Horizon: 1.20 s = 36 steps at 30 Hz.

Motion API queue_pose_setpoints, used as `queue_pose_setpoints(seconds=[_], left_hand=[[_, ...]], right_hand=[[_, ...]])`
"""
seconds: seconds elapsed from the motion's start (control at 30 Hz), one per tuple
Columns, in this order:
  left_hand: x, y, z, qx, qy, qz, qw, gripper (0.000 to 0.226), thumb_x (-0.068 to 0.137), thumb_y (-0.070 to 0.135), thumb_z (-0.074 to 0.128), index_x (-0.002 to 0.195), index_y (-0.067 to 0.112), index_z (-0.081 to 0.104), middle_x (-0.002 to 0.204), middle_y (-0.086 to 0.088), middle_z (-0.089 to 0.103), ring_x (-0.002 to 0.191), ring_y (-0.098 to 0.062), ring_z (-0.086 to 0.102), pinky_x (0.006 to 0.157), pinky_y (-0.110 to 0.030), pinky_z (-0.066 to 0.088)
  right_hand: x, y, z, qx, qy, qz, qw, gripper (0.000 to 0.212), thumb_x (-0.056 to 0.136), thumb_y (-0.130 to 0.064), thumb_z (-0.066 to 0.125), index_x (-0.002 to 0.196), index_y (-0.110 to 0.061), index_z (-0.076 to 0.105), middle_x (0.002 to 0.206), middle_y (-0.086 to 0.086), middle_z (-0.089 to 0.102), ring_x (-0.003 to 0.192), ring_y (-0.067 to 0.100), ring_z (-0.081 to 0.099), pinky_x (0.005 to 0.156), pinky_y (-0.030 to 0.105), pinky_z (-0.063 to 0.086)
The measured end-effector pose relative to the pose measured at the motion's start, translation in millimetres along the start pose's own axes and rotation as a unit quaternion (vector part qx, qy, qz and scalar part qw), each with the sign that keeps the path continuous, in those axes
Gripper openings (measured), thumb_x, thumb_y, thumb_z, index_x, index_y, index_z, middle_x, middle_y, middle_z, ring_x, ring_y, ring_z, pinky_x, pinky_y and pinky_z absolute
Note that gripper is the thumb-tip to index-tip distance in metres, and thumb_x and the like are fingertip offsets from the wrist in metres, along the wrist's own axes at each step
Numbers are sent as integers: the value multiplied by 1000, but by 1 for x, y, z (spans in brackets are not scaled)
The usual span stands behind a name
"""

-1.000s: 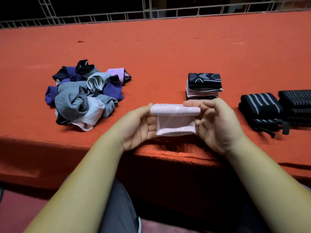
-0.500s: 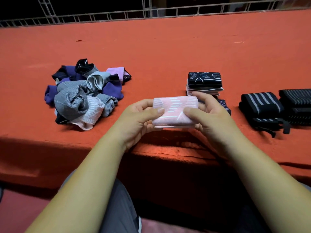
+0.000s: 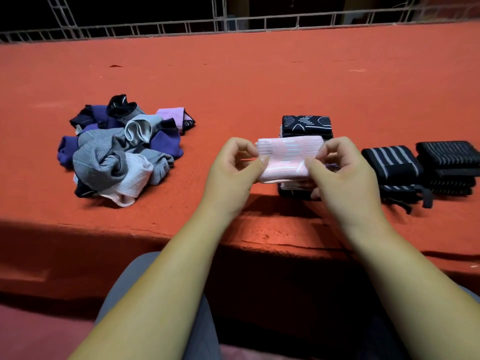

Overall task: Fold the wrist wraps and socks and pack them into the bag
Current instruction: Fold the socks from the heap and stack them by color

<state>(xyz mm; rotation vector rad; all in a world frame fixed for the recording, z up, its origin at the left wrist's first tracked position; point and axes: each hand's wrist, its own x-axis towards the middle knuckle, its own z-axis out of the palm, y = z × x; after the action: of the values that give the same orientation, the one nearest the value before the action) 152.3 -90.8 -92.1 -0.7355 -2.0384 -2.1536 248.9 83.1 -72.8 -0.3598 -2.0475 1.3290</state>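
Lap in grey trousers (image 3: 161,320) nearest, under the front edge of the orange-covered table (image 3: 233,87). Both forearms reach over that edge. Left hand (image 3: 231,172) pinches the left end of a folded pink sock (image 3: 288,159), thumb on the near face, fingers curled behind. Right hand (image 3: 340,172) pinches the right end the same way. Sock held flat and level over the near part of a stack of folded socks (image 3: 306,124); contact with the stack cannot be told. Stack topped by a black patterned sock. Right of the stack, two black striped wrist wraps (image 3: 392,162), rolled, side by side, straps trailing toward the table edge. Well apart on the left, a loose heap of unfolded socks (image 3: 119,152), grey, purple, pale pink. Farthest back, a metal railing (image 3: 259,24) along the table's rear edge.
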Motion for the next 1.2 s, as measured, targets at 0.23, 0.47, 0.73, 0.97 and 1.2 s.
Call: queue_pose_setpoints(seconds=[0.23,0.47,0.73,0.97,1.2], left_hand=[[5,-3,30,18,-26,-5,999,23,98,7,74,119,13,77,110,5,78,93,-3,70,91,-23,54],[10,-19,50,118,-31,22,992,30,96,11,77,126,12,78,128,4,68,110,-8,71,101,-22,53],[9,-27,55,198,-27,-4,980,22,98,18,74,119,17,81,120,3,70,111,-9,66,103,-21,48],[8,-29,49,188,-51,-18,981,26,101,21,71,125,22,78,123,6,67,108,-7,66,101,-18,46],[8,-15,26,157,-25,-34,987,22,102,29,65,112,43,77,109,4,74,96,-15,72,81,-30,53]], right_hand=[[14,17,-20,-29,30,32,999,16,86,-33,66,101,-31,71,92,-11,73,85,20,71,86,52,61],[21,31,-30,-109,4,25,994,29,97,-26,64,123,-25,76,114,-15,75,98,2,66,88,17,48],[26,45,-23,-189,-26,-3,982,25,99,-22,60,116,-20,79,117,3,70,111,17,64,91,21,38],[25,48,-23,-186,-27,-14,982,25,98,-22,62,116,-20,79,121,8,62,101,6,54,87,7,32],[18,32,-26,-143,29,-74,987,23,98,-30,68,121,-30,74,121,-1,51,91,9,57,93,21,45]])
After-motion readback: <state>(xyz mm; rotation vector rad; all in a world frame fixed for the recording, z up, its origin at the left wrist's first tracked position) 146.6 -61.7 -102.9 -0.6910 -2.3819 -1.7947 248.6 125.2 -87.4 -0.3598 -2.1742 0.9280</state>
